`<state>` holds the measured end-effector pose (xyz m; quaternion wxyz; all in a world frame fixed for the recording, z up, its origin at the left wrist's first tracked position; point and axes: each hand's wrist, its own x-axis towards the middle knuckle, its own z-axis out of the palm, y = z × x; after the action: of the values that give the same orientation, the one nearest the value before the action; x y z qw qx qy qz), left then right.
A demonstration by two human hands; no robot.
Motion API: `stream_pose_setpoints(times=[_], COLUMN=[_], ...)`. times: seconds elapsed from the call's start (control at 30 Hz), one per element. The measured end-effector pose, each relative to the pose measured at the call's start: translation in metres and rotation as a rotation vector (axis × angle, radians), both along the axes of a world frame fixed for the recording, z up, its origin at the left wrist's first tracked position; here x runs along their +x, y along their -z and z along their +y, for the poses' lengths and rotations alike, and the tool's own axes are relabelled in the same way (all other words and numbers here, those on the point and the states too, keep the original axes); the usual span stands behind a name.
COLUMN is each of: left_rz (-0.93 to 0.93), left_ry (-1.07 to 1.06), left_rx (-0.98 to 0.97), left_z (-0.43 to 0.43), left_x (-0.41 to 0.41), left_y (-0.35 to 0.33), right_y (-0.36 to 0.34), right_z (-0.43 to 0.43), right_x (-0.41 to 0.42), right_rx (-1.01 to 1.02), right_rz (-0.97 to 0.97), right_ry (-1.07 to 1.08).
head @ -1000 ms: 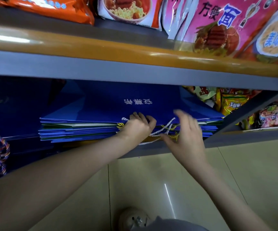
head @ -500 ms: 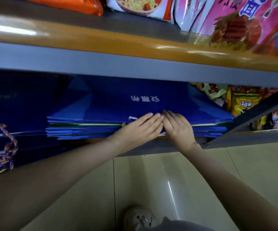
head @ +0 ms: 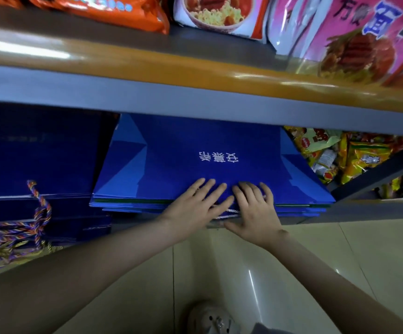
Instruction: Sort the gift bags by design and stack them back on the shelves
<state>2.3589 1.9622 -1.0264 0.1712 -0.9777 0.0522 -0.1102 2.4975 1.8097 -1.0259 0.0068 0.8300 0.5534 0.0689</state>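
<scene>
Grey shelf at frame centre carries stacked blue gift bags; left hand and right hand released, fingers flat on top.

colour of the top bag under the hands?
Top bag: bright blue with white printed characters; head view.

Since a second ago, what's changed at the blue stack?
The left hand uncurled from the cords and flattened onto the top bag; the right hand came down beside it. A bit of cord still shows between them. The stack and dark bags stayed put.
</scene>
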Motion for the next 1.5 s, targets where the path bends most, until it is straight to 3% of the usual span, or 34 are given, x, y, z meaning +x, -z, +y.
stream_pose_setpoints(times=[0.07, 0.17, 0.27, 0.4, 0.53, 0.8, 1.0, 1.2, 1.3, 1.4, 1.5], left_rz=[-0.116, -0.235, -0.189, 0.103, 0.102, -0.271, -0.185, -0.201, -0.175, -0.204, -0.248], left_ry=[-0.013, -0.088, -0.325, -0.644, -0.689, -0.516, -0.417, -0.402, -0.401, -0.442, -0.346], left_rx=[-0.246, -0.408, -0.313, -0.139, 0.005, 0.124, 0.046, 0.019, 0.031, 0.057, -0.013], left_z=[0.009, 0.048, 0.104, 0.149, 0.162, 0.183, 0.189, 0.187, 0.185, 0.175, 0.162], left_x=[-0.02, -0.074, -0.151, -0.255, -0.293, -0.292, -0.297, -0.291, -0.293, -0.295, -0.287], left_y=[-0.031, -0.06, -0.059, -0.038, -0.002, 0.038, 0.021, 0.005, 0.008, 0.019, 0.03], right_y=[-0.03, -0.075, -0.097, -0.089, -0.057, -0.045, -0.061, -0.066, -0.076, -0.064, -0.044], right_z=[0.019, 0.079, 0.154, 0.226, 0.254, 0.262, 0.266, 0.268, 0.267, 0.252, 0.24], right_x=[-0.005, -0.027, -0.078, -0.169, -0.23, -0.259, -0.264, -0.261, -0.245, -0.229, -0.228], right_rx=[0.084, 0.141, 0.077, -0.072, -0.281, -0.49, -0.593, -0.518, -0.575, -0.579, -0.552], right_rz=[0.083, 0.218, 0.277, 0.279, 0.143, 0.129, 0.089, 0.162, 0.323, 0.276, 0.241], right_ry=[-0.074, -0.182, -0.324, -0.599, -0.671, -0.517, -0.499, -0.538, -0.443, -0.287, -0.178])
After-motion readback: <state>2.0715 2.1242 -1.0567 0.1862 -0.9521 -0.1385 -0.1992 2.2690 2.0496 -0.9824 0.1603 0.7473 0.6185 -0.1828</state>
